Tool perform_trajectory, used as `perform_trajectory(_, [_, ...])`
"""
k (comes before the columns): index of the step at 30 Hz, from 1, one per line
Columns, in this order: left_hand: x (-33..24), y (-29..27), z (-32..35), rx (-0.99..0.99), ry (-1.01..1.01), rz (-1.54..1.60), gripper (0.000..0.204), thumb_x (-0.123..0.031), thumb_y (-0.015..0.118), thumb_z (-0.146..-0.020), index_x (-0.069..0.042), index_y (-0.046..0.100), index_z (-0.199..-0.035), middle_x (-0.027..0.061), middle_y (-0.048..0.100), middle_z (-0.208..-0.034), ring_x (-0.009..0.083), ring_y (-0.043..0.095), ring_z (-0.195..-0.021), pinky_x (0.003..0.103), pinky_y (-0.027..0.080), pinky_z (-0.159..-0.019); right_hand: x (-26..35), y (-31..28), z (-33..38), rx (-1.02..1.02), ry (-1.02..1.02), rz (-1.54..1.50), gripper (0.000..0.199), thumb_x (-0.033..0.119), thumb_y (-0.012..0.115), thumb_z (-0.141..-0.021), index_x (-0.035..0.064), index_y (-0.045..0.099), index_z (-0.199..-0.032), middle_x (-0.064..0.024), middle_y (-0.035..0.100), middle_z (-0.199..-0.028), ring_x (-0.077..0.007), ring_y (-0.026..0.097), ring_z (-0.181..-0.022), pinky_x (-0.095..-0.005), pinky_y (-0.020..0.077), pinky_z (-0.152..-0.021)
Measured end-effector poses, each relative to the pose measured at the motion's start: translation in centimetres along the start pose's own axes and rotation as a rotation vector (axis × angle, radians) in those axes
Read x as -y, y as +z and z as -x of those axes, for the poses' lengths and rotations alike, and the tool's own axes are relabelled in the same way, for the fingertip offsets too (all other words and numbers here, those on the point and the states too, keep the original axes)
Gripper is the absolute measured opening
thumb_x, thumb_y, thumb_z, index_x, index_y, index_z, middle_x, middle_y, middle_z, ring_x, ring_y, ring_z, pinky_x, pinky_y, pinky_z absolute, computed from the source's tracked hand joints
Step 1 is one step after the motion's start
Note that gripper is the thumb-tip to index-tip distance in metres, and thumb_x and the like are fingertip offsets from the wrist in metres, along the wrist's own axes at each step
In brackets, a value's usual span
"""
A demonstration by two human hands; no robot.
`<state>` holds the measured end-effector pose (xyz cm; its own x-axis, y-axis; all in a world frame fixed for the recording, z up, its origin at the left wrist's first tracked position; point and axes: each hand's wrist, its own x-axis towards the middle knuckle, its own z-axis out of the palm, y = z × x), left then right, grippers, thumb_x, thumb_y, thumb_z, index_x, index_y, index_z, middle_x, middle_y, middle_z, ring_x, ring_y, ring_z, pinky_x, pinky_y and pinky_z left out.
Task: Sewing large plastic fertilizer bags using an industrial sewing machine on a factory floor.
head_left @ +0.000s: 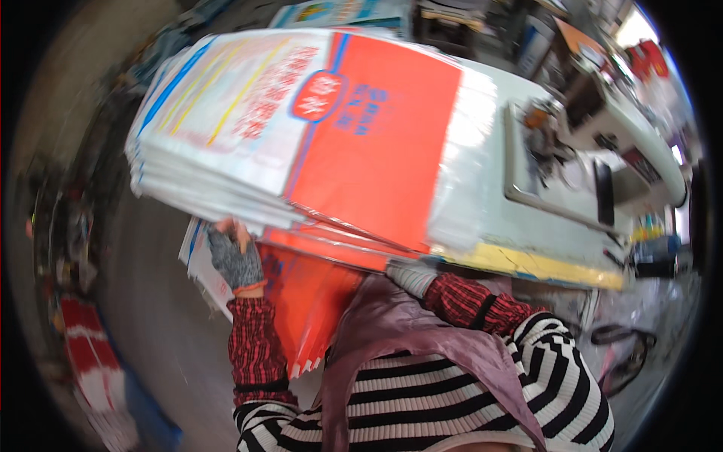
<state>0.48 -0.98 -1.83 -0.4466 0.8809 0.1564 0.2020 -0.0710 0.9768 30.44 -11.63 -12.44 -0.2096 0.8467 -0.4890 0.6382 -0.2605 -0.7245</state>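
Note:
A thick stack of flat printed sacks (376, 166), white at the left and orange-red at the right, lies across the sewing table. More orange-red sacks (309, 301) hang below its near edge, in front of my lap. My left hand (235, 255), in a grey knit glove with bare fingertips, is closed at the stack's near left edge, its fingers curled at a sack. At the near right corner of the stack is my right hand (410, 279) in a pale striped glove. Its fingers are hidden by the sack edge and blurred.
An industrial sewing machine (633, 158) stands at the right on the pale tabletop (489, 203), whose front edge is yellow (535, 265). Red and white sacks (94, 354) lie on the floor at the left. Beyond the table are more printed sacks (339, 13).

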Motion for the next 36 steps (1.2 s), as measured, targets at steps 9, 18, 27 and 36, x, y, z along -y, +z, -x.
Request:
perform_trajectory(9, [-9.2,30.9,12.0,0.506,1.018,-0.672,0.041,-0.036,0.066,-0.072,-0.004,0.055,-0.095,0.0131,0.059,-0.09,0.0318,0.056,-0.084,0.04,0.046,-0.074,1.0,-5.6,7.3,0.024,-0.364,-0.108,0.027,0.025,0.06,-0.077,0.0061,0.055,-0.095,-0.0168,0.06,-0.085,-0.0294,0.057,-0.073,-0.0394,0.0449,-0.069])
perform_trajectory(18, [-7.0,30.9,10.6,0.778,0.365,-0.362,0.014,-0.012,0.066,-0.075,-0.002,0.057,-0.076,0.009,0.059,-0.069,0.0192,0.058,-0.062,0.031,0.046,-0.06,0.4,-20.4,8.4,-0.711,0.024,-0.615,0.028,0.029,0.059,-0.081,0.0039,0.061,-0.094,-0.002,0.056,-0.071,-0.0084,0.049,-0.065,-0.0249,0.042,-0.06])
perform_trajectory(27, [-8.0,28.9,11.6,0.95,0.374,-0.346,0.021,-0.017,0.07,-0.076,0.0,0.058,-0.084,0.0111,0.06,-0.072,0.0194,0.059,-0.065,0.03,0.049,-0.064,-0.4,-22.3,1.7,-0.623,-0.163,-0.931,0.02,0.021,0.057,-0.077,0.003,0.065,-0.078,-0.0011,0.056,-0.061,-0.0112,0.053,-0.06,-0.0257,0.0432,-0.058])
perform_trajectory(36, [-6.0,31.9,8.8,0.852,0.496,-0.382,0.026,-0.025,0.064,-0.08,-0.001,0.055,-0.084,0.0141,0.06,-0.073,0.0263,0.058,-0.065,0.035,0.046,-0.061,0.1,-22.0,1.7,-0.553,-0.049,-1.198,0.019,0.023,0.065,-0.079,0.006,0.059,-0.073,0.0015,0.053,-0.065,-0.009,0.046,-0.057,-0.0235,0.0382,-0.055])
